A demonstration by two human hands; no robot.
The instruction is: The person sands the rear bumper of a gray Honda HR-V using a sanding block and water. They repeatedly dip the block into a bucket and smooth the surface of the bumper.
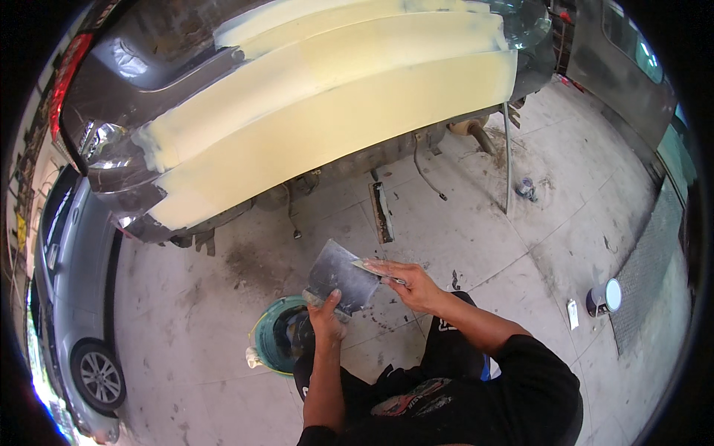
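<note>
A round blue-sided can (604, 297) stands right, beside a small white flat carton (572, 314).

Dark grey car body with pale yellow filler (327, 97): its upper part is cut off by the top rim.
Green round tin (271, 338): partly hidden behind the left hand (327, 316) and forearm; contents unclear.
Grey flat mixing board (338, 276): lower corner covered by the left fingers (335, 299).
Thin metal scraper (379, 271): handle hidden inside the right hand (413, 286).
Silver parked car (74, 297): cropped by the left rim, strongly bent.
Small can on the floor (526, 189): too small to tell what it holds.
</note>
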